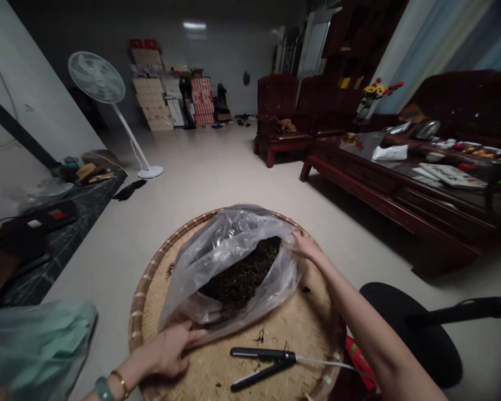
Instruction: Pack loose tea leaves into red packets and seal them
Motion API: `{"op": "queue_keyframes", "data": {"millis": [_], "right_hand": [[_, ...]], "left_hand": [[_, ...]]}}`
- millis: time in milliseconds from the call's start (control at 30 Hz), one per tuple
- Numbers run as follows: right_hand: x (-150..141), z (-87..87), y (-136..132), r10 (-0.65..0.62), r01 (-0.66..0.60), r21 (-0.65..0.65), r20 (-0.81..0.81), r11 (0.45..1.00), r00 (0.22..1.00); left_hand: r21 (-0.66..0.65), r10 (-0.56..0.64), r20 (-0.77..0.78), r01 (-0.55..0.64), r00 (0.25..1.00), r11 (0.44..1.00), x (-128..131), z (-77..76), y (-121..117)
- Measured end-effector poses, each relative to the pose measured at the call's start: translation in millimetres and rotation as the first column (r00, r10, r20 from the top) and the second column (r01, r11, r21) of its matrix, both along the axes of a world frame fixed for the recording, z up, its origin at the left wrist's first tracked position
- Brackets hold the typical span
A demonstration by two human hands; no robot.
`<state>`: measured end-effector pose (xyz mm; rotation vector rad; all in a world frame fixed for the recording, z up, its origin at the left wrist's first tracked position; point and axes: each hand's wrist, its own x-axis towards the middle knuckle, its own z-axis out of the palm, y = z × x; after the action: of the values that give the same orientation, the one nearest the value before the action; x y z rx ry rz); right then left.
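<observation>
A large clear plastic bag (183, 278) lies with its mouth wide on a round woven bamboo tray (313, 328). Inside it is a heap of dark, twisted dried leaves (250, 273) resembling loose tea. My left hand (171, 348) is closed at the bag's near left edge, index finger stretched along the plastic. On the far right side, my right hand (307, 248) grips the rim of the bag, its fingertips partly hidden by the plastic. Nearer me on the tray rests a black hair straightener (263, 365), its two arms spread apart, with a pale cord running right.
Left of the tray is a greenish plastic bag (45, 340). A black round stand base (409, 334) sits on the floor at right. Beyond are a white fan (150, 171), a dark wooden table (384, 195) and stacked boxes (154, 103). A red packet (359, 362) touches the tray's right side.
</observation>
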<state>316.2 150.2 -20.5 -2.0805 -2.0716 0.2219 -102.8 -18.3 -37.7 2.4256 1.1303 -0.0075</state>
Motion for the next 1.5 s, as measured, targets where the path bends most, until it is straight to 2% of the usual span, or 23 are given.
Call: {"op": "queue_keyframes", "data": {"millis": [33,100,133,167,233,267,300,367,433,467,500,633,800,933,1033,1100,1200,1300,1333,1367,1400,1467,1500], "right_hand": [[-5,5.1,-5,-0.028,0.027,0.042,0.014,0.999,1.000],[-20,15.4,-15,-0.018,0.013,0.173,0.031,0.985,0.999],[-31,20.0,-19,0.056,-0.064,0.267,0.039,0.962,0.998],[-42,23.9,-21,0.165,-0.175,0.338,0.057,0.925,0.985],[-64,29.4,-18,0.368,-0.389,0.359,0.129,0.848,0.921],[-74,31.3,-13,0.401,-0.432,0.333,0.160,0.838,0.902],[-81,32.8,-6,0.393,-0.429,0.300,0.177,0.852,0.902],[-90,35.6,15,0.307,-0.337,0.229,0.155,0.913,0.939],[-91,37.9,39,0.218,-0.230,0.157,0.090,0.960,0.972],[-89,38.7,51,0.194,-0.201,0.128,0.064,0.971,0.979],[-85,38.9,61,0.180,-0.184,0.104,0.045,0.977,0.983],[-67,32.8,88,0.159,-0.159,0.042,0.002,0.986,0.987],[-59,25.9,89,0.120,-0.122,-0.021,-0.068,0.992,0.990],[-55,30.3,76,0.178,-0.195,-0.096,-0.164,0.976,0.970],[-42,30.9,62,0.195,-0.234,-0.154,-0.230,0.960,0.953],[-32,29.6,54,0.171,-0.214,-0.162,-0.244,0.963,0.955],[-24,30.3,37,0.087,-0.111,-0.102,-0.214,0.989,0.973],[-38,36.5,7,0.042,-0.022,0.121,-0.165,0.992,0.985],[-48,39.0,-6,0.082,-0.043,0.270,-0.137,0.962,0.987],[-60,41.3,-18,0.175,-0.124,0.386,-0.099,0.914,0.980],[-73,43.2,-29,0.315,-0.266,0.437,-0.041,0.859,0.948],[-96,44.6,-44,0.529,-0.515,0.428,0.096,0.743,0.843],[-105,44.0,-47,0.580,-0.584,0.390,0.140,0.712,0.802]], "left_hand": [[0.036,-0.010,0.049,0.008,0.999,0.999,3,6.2,5],[0.207,0.103,0.215,-0.148,0.971,0.967,13,19.1,20],[0.332,0.179,0.298,-0.278,0.938,0.901,19,25.4,31],[0.431,0.257,0.341,-0.393,0.904,0.812,26,31.6,44],[0.540,0.446,0.271,-0.518,0.853,0.663,39,42.9,76],[0.562,0.542,0.202,-0.550,0.816,0.618,45,48.0,94],[0.562,0.592,0.123,-0.547,0.797,0.620,49,52.5,113],[0.535,0.651,0.060,-0.575,0.757,0.620,53,59.1,151],[0.419,0.649,0.051,-0.605,0.760,0.676,50,61.4,186],[0.298,0.637,0.034,-0.616,0.770,0.729,45,60.7,200],[0.238,0.619,0.017,-0.605,0.785,0.760,40,58.5,213],[0.115,0.595,0.016,-0.592,0.804,0.797,18,40.0,242],[0.028,0.638,0.135,-0.647,0.758,0.762,-8,21.5,237],[-0.062,0.658,0.245,-0.666,0.712,0.743,-34,22.9,224],[-0.084,0.657,0.312,-0.669,0.686,0.739,-41,24.1,221],[-0.059,0.650,0.352,-0.678,0.673,0.733,-36,23.6,221],[0.047,0.618,0.420,-0.696,0.665,0.717,-14,26.0,214],[0.178,0.539,0.503,-0.692,0.675,0.700,13,34.6,190],[0.230,0.486,0.530,-0.669,0.695,0.707,20,38.0,180],[0.343,0.376,0.545,-0.609,0.749,0.715,26,41.1,171],[0.439,0.293,0.531,-0.554,0.795,0.708,30,43.7,165],[0.555,0.243,0.445,-0.479,0.862,0.680,35,46.7,162],[0.566,0.271,0.389,-0.461,0.880,0.684,36,47.2,164]]}}
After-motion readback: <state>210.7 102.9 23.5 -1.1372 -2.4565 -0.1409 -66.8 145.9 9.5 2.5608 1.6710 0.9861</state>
